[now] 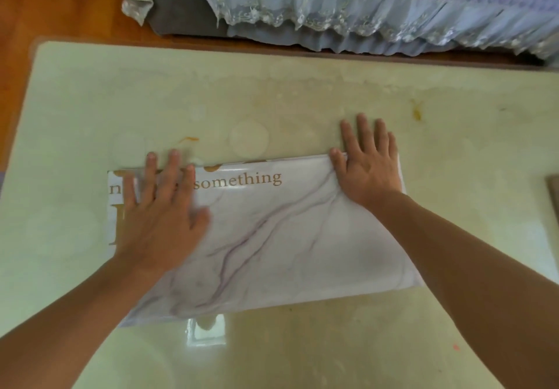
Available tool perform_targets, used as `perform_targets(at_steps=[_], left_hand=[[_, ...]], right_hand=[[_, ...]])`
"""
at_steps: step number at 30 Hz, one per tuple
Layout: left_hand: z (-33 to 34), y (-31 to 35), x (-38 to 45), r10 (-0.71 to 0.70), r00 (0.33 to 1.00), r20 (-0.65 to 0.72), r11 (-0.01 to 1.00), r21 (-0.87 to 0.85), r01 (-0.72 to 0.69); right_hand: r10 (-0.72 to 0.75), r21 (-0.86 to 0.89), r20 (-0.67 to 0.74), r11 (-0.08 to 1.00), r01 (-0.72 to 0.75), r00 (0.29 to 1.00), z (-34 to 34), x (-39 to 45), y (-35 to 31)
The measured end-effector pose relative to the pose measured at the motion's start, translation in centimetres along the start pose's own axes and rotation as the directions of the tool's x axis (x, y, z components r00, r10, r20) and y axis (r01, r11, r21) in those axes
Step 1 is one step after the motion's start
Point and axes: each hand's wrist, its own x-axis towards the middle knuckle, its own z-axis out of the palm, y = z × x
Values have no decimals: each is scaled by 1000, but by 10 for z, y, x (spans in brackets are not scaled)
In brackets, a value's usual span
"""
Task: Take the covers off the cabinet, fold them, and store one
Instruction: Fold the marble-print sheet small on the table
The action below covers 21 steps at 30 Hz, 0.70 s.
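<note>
A folded cover (pixel 272 237), glossy white with purple marble veins and gold lettering that reads "something", lies flat in the middle of a cream glossy table top (pixel 272 101). My left hand (pixel 163 210) lies flat on the cover's left part with fingers spread and straight, slightly blurred. My right hand (pixel 369 161) presses flat on the cover's far right corner, fingertips reaching past the far edge onto the table. Neither hand grips anything.
A sofa with a blue quilted lace-trimmed cover (pixel 378 4) stands beyond the table's far edge, on an orange wooden floor (pixel 45 1). A dark flat object (pixel 553 198) shows at the right frame edge. Small orange stains mark the table top.
</note>
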Motion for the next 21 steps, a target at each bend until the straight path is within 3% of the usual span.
perform_targets(at_steps=[4,7,10,12,14,16,17,19,21], left_hand=[[-14,38,30,281,955,89,960,-37,-279],[-23,44,47,272,931,244,961,-10,-278],[-45,61,50,230,920,318,963,61,-262],[-56,77,53,242,925,292,946,140,-292],[-60,89,51,232,924,305,939,177,-294],[-58,92,48,201,908,368,939,190,-285],[-57,93,47,185,896,404,940,192,-280],[-54,93,45,173,885,432,942,189,-276],[-50,94,44,173,899,402,959,139,-247]], right_hand=[[-13,-30,14,999,14,1000,0,1,2],[36,38,28,999,-37,999,-4,-2,-3],[123,299,-139,951,-77,983,-13,-59,-18],[283,539,-246,835,-112,927,-14,-125,-28],[576,758,-131,582,-293,807,-9,-194,-32],[763,844,240,141,-517,600,-1,-238,-36],[740,811,435,-76,-580,512,2,-247,-40],[623,757,638,-402,-514,452,7,-245,-46],[588,732,678,-596,-331,441,7,-226,-49]])
